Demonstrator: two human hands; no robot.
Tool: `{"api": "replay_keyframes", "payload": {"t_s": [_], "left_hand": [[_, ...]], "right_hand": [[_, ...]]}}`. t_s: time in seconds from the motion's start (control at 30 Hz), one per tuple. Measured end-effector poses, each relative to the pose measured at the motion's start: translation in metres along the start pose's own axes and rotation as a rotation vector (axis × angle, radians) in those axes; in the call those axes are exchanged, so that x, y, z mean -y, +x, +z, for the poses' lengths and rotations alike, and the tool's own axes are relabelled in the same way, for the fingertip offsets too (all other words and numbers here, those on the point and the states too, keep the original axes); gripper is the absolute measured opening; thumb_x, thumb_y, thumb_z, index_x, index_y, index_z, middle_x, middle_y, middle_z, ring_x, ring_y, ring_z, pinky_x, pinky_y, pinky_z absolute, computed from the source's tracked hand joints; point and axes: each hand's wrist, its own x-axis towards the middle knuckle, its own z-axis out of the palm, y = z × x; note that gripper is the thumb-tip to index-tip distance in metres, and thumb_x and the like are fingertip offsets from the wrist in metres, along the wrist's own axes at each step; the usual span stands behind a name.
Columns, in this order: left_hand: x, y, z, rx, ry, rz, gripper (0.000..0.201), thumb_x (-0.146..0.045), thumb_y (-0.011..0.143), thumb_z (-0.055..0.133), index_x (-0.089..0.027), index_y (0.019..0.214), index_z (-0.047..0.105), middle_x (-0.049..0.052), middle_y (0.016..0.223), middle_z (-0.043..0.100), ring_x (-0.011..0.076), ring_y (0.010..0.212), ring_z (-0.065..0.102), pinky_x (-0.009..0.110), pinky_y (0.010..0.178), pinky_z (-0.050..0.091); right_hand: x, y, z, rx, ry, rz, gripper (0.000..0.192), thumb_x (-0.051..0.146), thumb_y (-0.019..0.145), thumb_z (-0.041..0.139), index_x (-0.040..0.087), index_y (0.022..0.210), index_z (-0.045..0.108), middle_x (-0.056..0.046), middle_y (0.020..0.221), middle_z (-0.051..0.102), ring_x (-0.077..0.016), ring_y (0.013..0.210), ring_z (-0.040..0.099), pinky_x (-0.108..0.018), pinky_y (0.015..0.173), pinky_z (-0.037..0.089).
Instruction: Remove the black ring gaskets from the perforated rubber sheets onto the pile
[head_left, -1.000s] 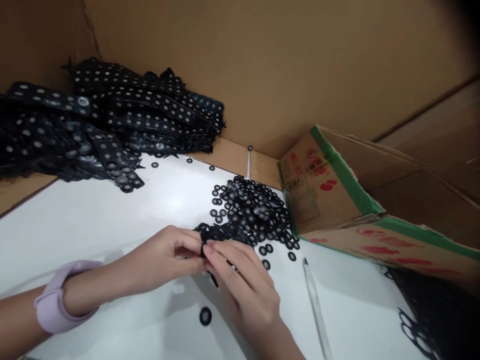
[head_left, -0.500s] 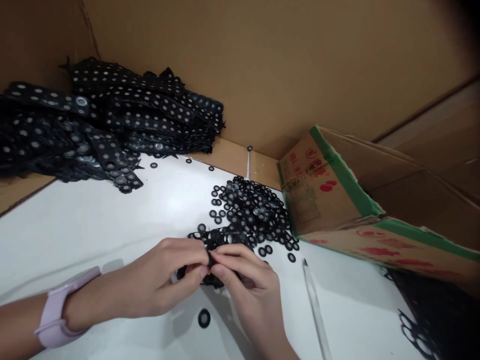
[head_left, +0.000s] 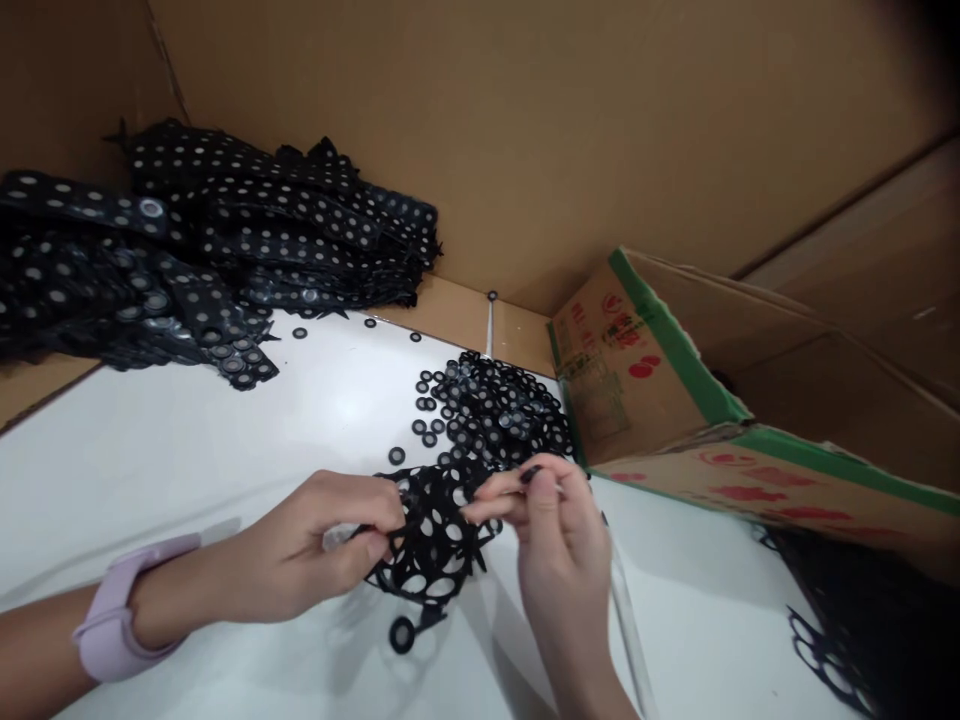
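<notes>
1. Head view shows your left hand (head_left: 322, 545) pinching the left edge of a black punched sheet (head_left: 435, 545), thumb and fingers closed together on it.
2. Your right hand (head_left: 551, 520) holds a small black ring (head_left: 531, 473) between thumb and fingertips, its grip clamped on the ring, just above the right side of the sheet.
3. A moment ago both hands met at one point and the sheet was bunched small between them. Now the hands stand apart, the sheet is spread open, and its round holes show clearly. To my judgement, one ring has just come free from the sheet.
4. The sheet hangs slightly above the white surface (head_left: 187, 450), near you, and one loose ring (head_left: 401, 634) lies just below it.
5. A pile of rings (head_left: 499, 415) lies beyond your hands, beside the cardboard box (head_left: 652, 390) with the green edge.
6. A heap of dotted black strips (head_left: 187, 250) rests at the far left, well apart from the hands.
7. A thin pale stick (head_left: 626, 620) lies on the surface, just beside your right wrist.
</notes>
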Motion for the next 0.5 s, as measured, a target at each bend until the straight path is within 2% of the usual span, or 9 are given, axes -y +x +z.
{"api": "replay_keyframes", "payload": {"t_s": [0.07, 0.1, 0.17, 0.23, 0.37, 0.43, 0.5], "left_hand": [[0.002, -0.001, -0.003, -0.079, -0.1, -0.043, 0.023, -0.016, 0.095, 0.051, -0.02, 0.073, 0.056, -0.003, 0.069, 0.055, 0.014, 0.061, 0.049, 0.023, 0.058, 0.038], [0.003, -0.002, -0.005, -0.132, -0.141, -0.069, 0.023, -0.017, 0.097, 0.051, -0.02, 0.076, 0.059, -0.003, 0.07, 0.057, 0.0137, 0.062, 0.051, 0.022, 0.059, 0.04], [0.007, -0.003, -0.008, -0.24, -0.191, -0.095, 0.026, -0.019, 0.102, 0.044, -0.022, 0.084, 0.063, -0.003, 0.076, 0.061, 0.0133, 0.068, 0.057, 0.02, 0.063, 0.044], [0.009, -0.003, -0.011, -0.352, -0.272, -0.108, 0.028, -0.02, 0.105, 0.043, -0.025, 0.088, 0.064, -0.003, 0.082, 0.065, 0.0131, 0.075, 0.061, 0.02, 0.069, 0.048], [0.002, 0.005, -0.02, -0.522, -0.43, -0.057, 0.021, -0.022, 0.102, 0.051, -0.029, 0.095, 0.07, -0.006, 0.085, 0.071, 0.0124, 0.083, 0.067, 0.019, 0.082, 0.054], [-0.01, 0.013, -0.024, -0.56, -0.452, 0.01, 0.024, -0.022, 0.101, 0.051, -0.029, 0.091, 0.071, -0.007, 0.085, 0.072, 0.0111, 0.083, 0.069, 0.018, 0.084, 0.056], [-0.026, 0.024, -0.026, -0.583, -0.473, 0.062, 0.026, -0.02, 0.1, 0.052, -0.026, 0.084, 0.071, -0.006, 0.084, 0.073, 0.0104, 0.081, 0.07, 0.018, 0.08, 0.057]], "right_hand": [[-0.005, 0.013, -0.013, -0.123, -0.198, -0.1, 0.014, 0.036, 0.099, 0.053, 0.025, 0.098, 0.062, 0.003, 0.074, 0.077, -0.0133, 0.067, 0.077, -0.023, 0.07, 0.061], [-0.008, 0.021, -0.019, -0.129, -0.312, -0.156, 0.015, 0.034, 0.098, 0.055, 0.025, 0.102, 0.066, 0.001, 0.078, 0.078, -0.0148, 0.073, 0.078, -0.024, 0.073, 0.061], [-0.015, 0.04, -0.031, -0.056, -0.515, -0.283, 0.026, 0.03, 0.097, 0.053, 0.022, 0.115, 0.07, -0.005, 0.096, 0.08, -0.0184, 0.083, 0.078, -0.029, 0.08, 0.061], [-0.021, 0.057, -0.04, 0.031, -0.751, -0.338, 0.037, 0.024, 0.096, 0.045, 0.018, 0.125, 0.067, -0.01, 0.105, 0.079, -0.0227, 0.091, 0.077, -0.036, 0.085, 0.06], [-0.015, 0.069, -0.047, 0.038, -0.843, -0.357, 0.042, 0.029, 0.096, 0.044, 0.011, 0.125, 0.068, -0.019, 0.118, 0.073, -0.0323, 0.107, 0.071, -0.05, 0.097, 0.054], [-0.002, 0.065, -0.042, 0.091, -0.832, -0.381, 0.041, 0.036, 0.097, 0.046, 0.013, 0.121, 0.07, -0.017, 0.124, 0.071, -0.0309, 0.115, 0.067, -0.047, 0.102, 0.051], [0.015, 0.058, -0.032, 0.238, -0.782, -0.399, 0.043, 0.043, 0.093, 0.055, 0.018, 0.125, 0.068, -0.012, 0.131, 0.068, -0.0266, 0.122, 0.063, -0.039, 0.1, 0.054]]}}
